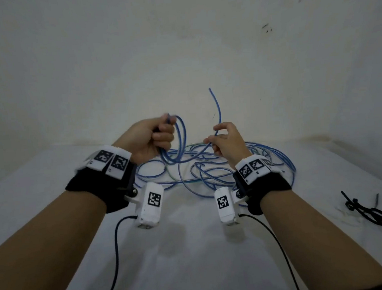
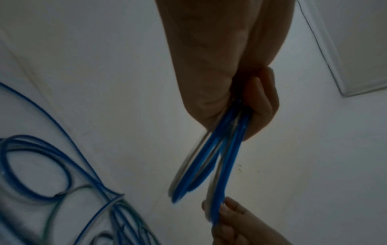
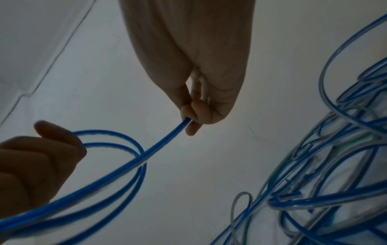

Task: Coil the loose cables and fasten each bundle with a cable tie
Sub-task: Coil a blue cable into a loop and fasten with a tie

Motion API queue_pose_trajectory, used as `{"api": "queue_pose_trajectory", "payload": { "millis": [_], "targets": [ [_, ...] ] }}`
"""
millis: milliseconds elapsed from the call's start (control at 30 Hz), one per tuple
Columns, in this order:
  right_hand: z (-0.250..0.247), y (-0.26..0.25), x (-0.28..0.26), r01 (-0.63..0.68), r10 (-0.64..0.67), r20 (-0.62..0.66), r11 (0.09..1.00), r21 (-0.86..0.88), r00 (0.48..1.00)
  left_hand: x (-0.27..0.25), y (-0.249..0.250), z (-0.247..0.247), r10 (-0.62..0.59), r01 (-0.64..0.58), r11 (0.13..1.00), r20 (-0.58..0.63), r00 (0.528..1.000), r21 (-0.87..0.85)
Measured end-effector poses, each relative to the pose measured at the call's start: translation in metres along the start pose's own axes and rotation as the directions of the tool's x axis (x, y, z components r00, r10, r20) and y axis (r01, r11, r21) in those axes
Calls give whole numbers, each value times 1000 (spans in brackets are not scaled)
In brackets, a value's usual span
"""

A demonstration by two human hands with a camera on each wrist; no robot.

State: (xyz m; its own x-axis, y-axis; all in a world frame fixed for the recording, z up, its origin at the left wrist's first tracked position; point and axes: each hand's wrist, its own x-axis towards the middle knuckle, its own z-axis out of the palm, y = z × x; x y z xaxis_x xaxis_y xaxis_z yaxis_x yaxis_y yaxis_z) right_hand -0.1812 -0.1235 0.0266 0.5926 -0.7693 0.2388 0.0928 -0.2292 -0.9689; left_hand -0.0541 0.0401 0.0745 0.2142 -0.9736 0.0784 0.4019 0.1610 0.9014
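Note:
My left hand [image 1: 159, 135] is raised above the white table [image 1: 194, 248] and grips a few hanging loops of blue cable [image 1: 180, 143]; the loops [image 2: 209, 159] dangle from its curled fingers. My right hand [image 1: 219, 137] pinches the same blue cable [image 3: 165, 140] between thumb and fingertips, a short way to the right of the left hand. The cable's free end [image 1: 215, 103] rises above the right hand. A tangle of loose blue and grey cables [image 1: 210, 166] lies on the table behind both hands. Black cable ties [image 1: 374, 214] lie at the right.
A pale wall [image 1: 177, 53] rises right behind the table. Black cords [image 1: 116, 255] trail from the wrist cameras across the near part of the table. The tangle [image 3: 335, 165] spreads to the right of my right hand.

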Motion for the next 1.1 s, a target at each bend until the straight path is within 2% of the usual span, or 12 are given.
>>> {"api": "queue_pose_trajectory", "payload": {
  "millis": [133,233,367,467,533,633,833,967,1100],
  "targets": [
    [-3,8,2,-11,16,-86,998,55,996,6,-28,3,-204,206,973,-29,978,100],
    [-4,11,3,82,-85,-53,995,-53,995,11,-38,3,-270,273,962,-80,960,30],
    [-1,10,0,256,-258,18,948,-190,966,16,-42,6,-284,275,957,-117,952,-89],
    [3,11,-1,342,-339,56,912,-225,939,19,-46,10,-265,268,963,-127,956,7],
    [6,12,0,368,-354,101,902,-227,930,21,-48,12,-245,255,963,-112,963,88],
    [9,14,-2,393,-345,195,856,-335,918,24,-48,10,-226,235,959,-76,971,159],
    [10,13,-6,250,-195,235,939,-236,952,26,-57,3,-117,143,947,-106,987,286],
    [4,13,-5,176,-148,170,970,-166,974,25,-58,-2,-103,113,972,-58,993,206],
    [2,18,-5,20,-12,63,991,-129,998,25,-56,-5,-61,60,989,2,998,136]
  ]
}}
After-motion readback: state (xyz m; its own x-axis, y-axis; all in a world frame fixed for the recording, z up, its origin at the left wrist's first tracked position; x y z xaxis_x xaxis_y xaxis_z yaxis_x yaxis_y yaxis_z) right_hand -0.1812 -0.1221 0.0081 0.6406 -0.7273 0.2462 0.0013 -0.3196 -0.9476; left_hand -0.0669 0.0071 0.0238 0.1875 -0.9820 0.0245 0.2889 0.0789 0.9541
